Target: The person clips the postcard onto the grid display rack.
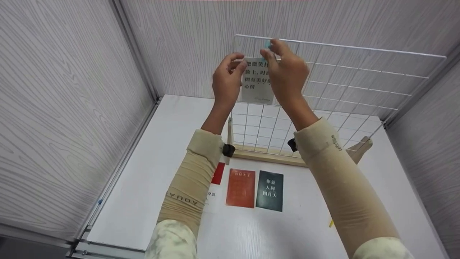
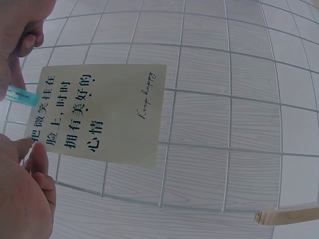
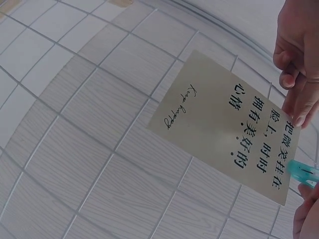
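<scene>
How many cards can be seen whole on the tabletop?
2: the orange-red card and, to its right, the dark green card. Farther left, the left sleeve partly hides at least one more card.

Head view bright; tabletop (image 1: 287, 230) softly shadowed; wrist views dimmer, grid (image 2: 230, 51) bowed

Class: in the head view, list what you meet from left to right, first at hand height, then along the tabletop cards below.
Hand height: left hand, cream card, right hand. Below: partly hidden red card, orange-red card, dark green card.
</scene>
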